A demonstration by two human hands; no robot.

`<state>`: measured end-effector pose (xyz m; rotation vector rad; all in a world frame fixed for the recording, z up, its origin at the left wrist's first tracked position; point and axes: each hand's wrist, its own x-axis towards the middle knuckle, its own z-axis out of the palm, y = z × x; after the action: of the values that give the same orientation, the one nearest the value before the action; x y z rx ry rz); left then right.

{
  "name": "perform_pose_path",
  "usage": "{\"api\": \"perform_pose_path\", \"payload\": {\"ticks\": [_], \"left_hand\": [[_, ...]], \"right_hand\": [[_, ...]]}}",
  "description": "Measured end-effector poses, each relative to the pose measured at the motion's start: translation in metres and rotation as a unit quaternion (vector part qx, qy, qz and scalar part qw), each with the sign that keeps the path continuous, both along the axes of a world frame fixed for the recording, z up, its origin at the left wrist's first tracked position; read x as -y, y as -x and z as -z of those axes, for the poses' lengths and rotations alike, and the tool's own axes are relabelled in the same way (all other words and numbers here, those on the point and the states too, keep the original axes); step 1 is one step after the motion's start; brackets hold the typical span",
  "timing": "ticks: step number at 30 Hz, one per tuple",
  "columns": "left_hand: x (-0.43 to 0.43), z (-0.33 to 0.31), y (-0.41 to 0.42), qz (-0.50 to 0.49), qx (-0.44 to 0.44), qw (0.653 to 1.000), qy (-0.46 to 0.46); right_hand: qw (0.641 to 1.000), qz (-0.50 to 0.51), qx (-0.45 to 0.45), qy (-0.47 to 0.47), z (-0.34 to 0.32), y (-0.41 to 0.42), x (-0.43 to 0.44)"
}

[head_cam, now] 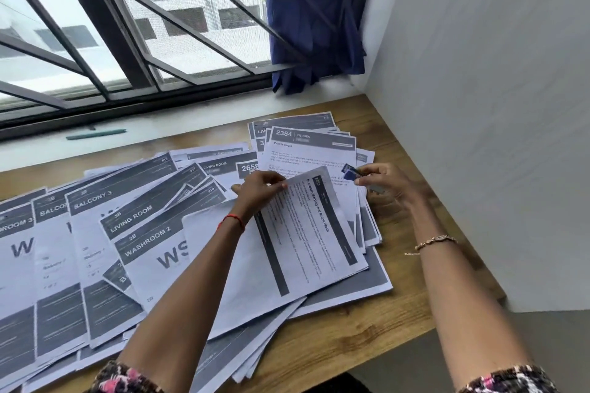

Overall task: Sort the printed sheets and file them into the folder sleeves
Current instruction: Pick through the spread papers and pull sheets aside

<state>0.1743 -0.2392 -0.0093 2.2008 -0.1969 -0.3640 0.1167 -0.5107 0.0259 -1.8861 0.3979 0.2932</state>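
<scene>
Printed grey-and-white paper sheets (127, 233) lie fanned in overlapping piles across wooden desk (367, 344). Left hand (258, 191) pinches top edge of "Pre-wash Sorting" sheet (313, 233) lying on the pile. Right hand (389, 182) grips small blue object (351, 172), too blurred to identify, just beside that sheet's corner.

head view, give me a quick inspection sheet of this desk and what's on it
surface: wooden desk, mostly covered with paper, bare along its right and front edges
job's things: printed sheets in loose overlapping piles, headings such as balcony 3, living room, washroom 2, kitchen
clutter: green pen on the sill
hands: left hand pinches the top edge of the pre-wash sheet; right hand holds a small blue object, too blurred to identify
cables: nothing seen
surroundings: barred window ahead, blue curtain in the corner, white wall at right
</scene>
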Motion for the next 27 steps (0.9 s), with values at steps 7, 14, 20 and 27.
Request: {"api": "perform_pose_path", "payload": {"ticks": [7, 14, 20, 27], "left_hand": [[-0.006, 0.000, -0.002, 0.040, -0.029, 0.997, 0.058], [-0.002, 0.004, -0.002, 0.036, 0.007, 0.999, 0.039], [0.006, 0.003, 0.001, 0.034, 0.045, 0.998, -0.020], [0.009, 0.004, 0.002, 0.040, 0.050, 0.997, -0.044]], "right_hand": [[0.996, -0.080, -0.017, 0.041, -0.003, -0.014, -0.004], [0.987, -0.141, -0.025, 0.075, -0.006, -0.026, -0.012], [0.975, -0.196, -0.034, 0.102, -0.007, -0.036, -0.020], [0.960, -0.247, -0.054, 0.119, -0.004, -0.047, -0.035]]}}
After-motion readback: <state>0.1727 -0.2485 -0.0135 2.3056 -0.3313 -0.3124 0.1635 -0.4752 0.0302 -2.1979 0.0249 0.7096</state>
